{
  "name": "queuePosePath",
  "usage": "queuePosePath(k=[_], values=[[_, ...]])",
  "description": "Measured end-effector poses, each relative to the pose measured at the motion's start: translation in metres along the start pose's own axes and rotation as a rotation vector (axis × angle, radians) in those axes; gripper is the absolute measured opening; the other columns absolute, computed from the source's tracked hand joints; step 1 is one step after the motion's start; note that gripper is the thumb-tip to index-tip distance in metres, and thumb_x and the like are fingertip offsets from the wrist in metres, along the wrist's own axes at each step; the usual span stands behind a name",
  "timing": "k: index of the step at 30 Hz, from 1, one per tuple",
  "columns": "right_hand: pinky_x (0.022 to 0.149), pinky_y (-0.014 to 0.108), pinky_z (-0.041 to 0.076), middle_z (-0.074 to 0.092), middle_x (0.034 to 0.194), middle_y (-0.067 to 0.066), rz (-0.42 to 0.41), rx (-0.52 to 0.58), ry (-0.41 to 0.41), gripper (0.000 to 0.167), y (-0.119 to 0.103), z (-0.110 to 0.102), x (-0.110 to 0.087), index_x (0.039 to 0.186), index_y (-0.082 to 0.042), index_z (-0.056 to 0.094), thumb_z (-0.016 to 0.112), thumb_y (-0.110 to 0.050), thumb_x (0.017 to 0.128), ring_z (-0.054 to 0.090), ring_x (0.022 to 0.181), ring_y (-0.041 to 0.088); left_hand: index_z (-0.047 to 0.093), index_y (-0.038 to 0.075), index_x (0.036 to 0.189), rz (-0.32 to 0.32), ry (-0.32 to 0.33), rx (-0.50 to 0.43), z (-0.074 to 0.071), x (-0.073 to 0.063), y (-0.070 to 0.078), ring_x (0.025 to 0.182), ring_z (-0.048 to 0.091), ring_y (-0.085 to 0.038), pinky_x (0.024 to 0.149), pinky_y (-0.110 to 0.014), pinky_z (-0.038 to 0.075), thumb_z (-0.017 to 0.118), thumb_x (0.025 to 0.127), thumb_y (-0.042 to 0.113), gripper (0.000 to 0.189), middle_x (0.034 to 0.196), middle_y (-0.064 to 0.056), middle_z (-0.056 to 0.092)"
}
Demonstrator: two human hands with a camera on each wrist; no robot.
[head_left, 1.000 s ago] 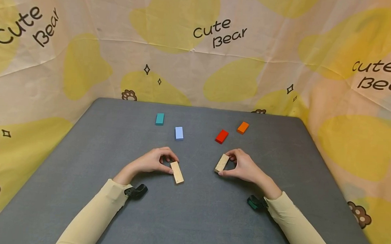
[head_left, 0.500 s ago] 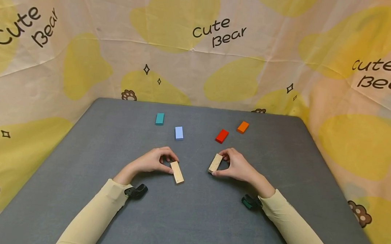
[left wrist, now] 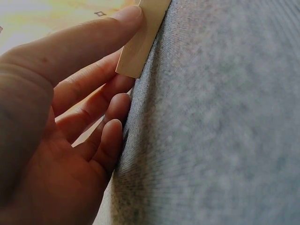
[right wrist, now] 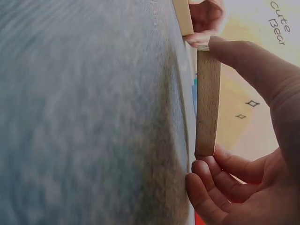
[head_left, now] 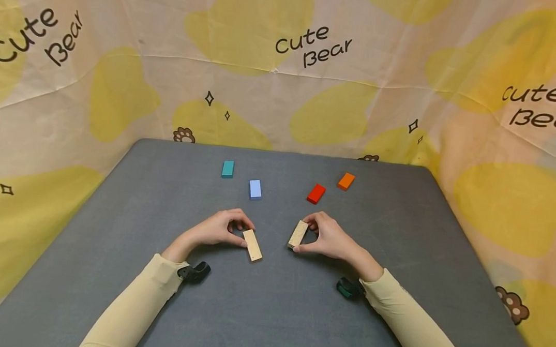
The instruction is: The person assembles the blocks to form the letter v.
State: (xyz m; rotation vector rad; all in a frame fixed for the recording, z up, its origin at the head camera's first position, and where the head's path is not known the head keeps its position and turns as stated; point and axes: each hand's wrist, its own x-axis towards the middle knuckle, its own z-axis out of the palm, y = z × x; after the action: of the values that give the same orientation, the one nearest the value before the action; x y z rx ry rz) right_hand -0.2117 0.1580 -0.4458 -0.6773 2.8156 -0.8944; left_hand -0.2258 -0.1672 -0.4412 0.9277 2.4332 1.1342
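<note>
In the head view, my left hand (head_left: pixel 219 229) pinches a plain wooden block (head_left: pixel 252 246) near its far end, thumb on one side and fingertips beyond. That block lies along the grey tabletop; the left wrist view shows the thumb (left wrist: pixel 129 16) pressed on its side. My right hand (head_left: pixel 329 239) holds a second wooden block (head_left: pixel 297 234) by its two ends, the thumb at the near end and fingertips at the far one. From the right wrist, this block (right wrist: pixel 207 103) shows a narrow gap to the table. The two blocks are apart, slanting toward each other at their far ends.
Beyond the hands lie a teal block (head_left: pixel 228 169), a light blue block (head_left: pixel 255 189), a red block (head_left: pixel 316 194) and an orange block (head_left: pixel 346 181). Printed cloth (head_left: pixel 281 106) hangs behind the grey table (head_left: pixel 272 308). Each wrist wears a dark camera strap (head_left: pixel 195 272).
My right hand has moved left with its wooden block, narrowing the space to the other block. The left hand and its block have stayed in place.
</note>
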Motion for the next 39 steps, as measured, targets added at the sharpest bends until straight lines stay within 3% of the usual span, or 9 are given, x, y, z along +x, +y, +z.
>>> queuePosePath(k=[4,8,39], values=[[0.084,0.032,0.046,0.055,0.105,0.004,-0.008,-0.002,-0.006,0.075,-0.004,0.003,0.001,0.117,-0.006,0.056,0.081,-0.053,0.065,0.052,0.093,0.014,0.067,0.003,0.112,0.004,-0.011,-0.011,-0.005,-0.003,0.018,0.094,0.054,-0.034,0.072,-0.027,0.044,0.078,0.078,0.013,0.037,0.106,-0.013,0.061],[0.084,0.03,0.046,0.055,0.105,0.003,-0.015,-0.002,-0.013,0.074,-0.007,0.006,0.003,0.117,-0.006,0.056,0.081,-0.053,0.065,0.052,0.093,0.013,0.067,0.003,0.112,0.002,-0.011,-0.009,-0.008,-0.005,0.025,0.093,0.054,-0.034,0.071,-0.026,0.043,0.078,0.078,0.013,0.037,0.105,-0.014,0.061],[0.083,0.029,0.047,0.054,0.101,0.001,-0.02,-0.033,-0.059,0.072,-0.032,0.02,0.01,0.114,-0.007,0.057,0.082,-0.052,0.065,0.051,0.091,0.011,0.067,0.004,0.112,0.002,-0.009,-0.003,-0.007,-0.005,0.023,0.093,0.054,-0.033,0.072,-0.029,0.045,0.079,0.077,0.014,0.037,0.105,-0.013,0.062]])
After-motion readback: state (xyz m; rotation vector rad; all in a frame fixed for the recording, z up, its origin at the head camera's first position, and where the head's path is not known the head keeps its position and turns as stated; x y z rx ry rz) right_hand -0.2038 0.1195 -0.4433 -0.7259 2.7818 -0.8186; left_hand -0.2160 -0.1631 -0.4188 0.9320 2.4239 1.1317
